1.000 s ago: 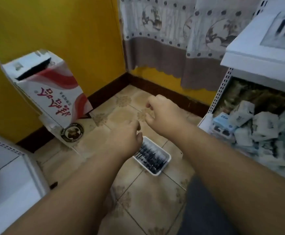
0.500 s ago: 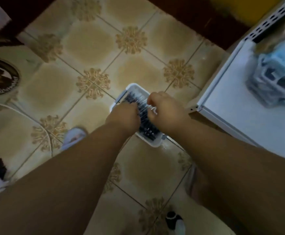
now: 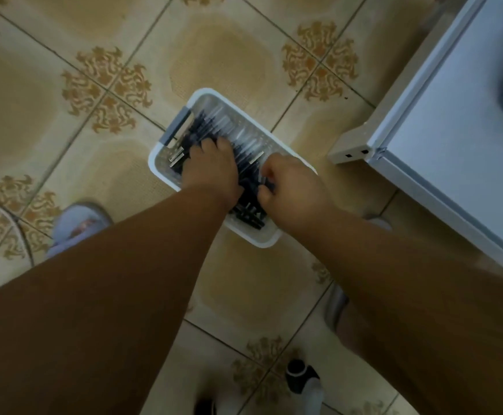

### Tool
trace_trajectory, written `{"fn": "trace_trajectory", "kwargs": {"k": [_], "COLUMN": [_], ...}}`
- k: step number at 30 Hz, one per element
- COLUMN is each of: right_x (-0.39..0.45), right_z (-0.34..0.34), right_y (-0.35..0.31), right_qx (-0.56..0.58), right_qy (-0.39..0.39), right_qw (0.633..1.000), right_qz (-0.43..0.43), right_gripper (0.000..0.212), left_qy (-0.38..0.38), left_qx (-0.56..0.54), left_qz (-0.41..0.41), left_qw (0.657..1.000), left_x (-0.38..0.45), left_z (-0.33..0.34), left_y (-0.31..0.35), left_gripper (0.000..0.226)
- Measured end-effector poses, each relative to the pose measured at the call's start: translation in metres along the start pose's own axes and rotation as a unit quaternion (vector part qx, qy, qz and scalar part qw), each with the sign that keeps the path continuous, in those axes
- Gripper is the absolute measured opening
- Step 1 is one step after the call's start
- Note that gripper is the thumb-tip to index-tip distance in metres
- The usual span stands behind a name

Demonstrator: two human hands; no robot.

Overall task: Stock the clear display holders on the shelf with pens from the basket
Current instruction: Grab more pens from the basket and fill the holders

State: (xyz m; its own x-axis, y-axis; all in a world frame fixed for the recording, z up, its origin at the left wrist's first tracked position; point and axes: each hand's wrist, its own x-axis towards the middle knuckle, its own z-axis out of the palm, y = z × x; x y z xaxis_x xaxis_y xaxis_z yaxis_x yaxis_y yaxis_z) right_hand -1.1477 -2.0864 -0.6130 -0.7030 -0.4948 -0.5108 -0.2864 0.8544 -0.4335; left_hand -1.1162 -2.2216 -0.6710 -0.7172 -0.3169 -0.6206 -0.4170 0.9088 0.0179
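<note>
A white basket (image 3: 205, 91) with a grey handle stands on the tiled floor, filled with several dark pens (image 3: 214, 127). My left hand (image 3: 211, 166) reaches into the middle of the pile, its fingers curled down among the pens with the tips hidden. Over the basket's right side, my right hand (image 3: 292, 187) is curled into a fist, gripping pens underneath it. No clear display holder can be made out in this view.
A white shelf board (image 3: 454, 130) juts in from the right, its corner close to the basket. A blurred dark thing sits on its far right edge. My foot in a pale slipper (image 3: 76, 223) stands left of the basket. A small dark object (image 3: 299, 375) lies near the bottom.
The view tilted from the room down onto the floor. Both hands dropped from above the basket into the pens.
</note>
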Motion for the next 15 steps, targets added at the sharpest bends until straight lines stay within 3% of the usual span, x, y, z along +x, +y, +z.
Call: {"fn": "trace_trajectory", "kwargs": {"k": [6,10,15], "right_x": [0.007,0.012,0.026], "right_z": [0.006,0.011,0.028], "right_y": [0.004,0.006,0.0], "right_qx": [0.033,0.045,0.074], "right_qy": [0.001,-0.01,-0.041], "right_qw": [0.999,0.995,0.98], "right_qz": [0.042,0.088,0.18], "right_gripper": [0.015,0.019,0.026], "left_qy": [-0.044,0.006,0.046], "left_qx": [-0.077,-0.164,-0.257], "left_qz": [0.058,0.073,0.041], "left_qw": [0.994,0.984,0.965], "left_x": [0.008,-0.001,-0.014], "left_z": [-0.003,-0.004,-0.02], "left_y": [-0.006,-0.008,-0.015], "left_gripper": [0.069,0.035,0.027]}}
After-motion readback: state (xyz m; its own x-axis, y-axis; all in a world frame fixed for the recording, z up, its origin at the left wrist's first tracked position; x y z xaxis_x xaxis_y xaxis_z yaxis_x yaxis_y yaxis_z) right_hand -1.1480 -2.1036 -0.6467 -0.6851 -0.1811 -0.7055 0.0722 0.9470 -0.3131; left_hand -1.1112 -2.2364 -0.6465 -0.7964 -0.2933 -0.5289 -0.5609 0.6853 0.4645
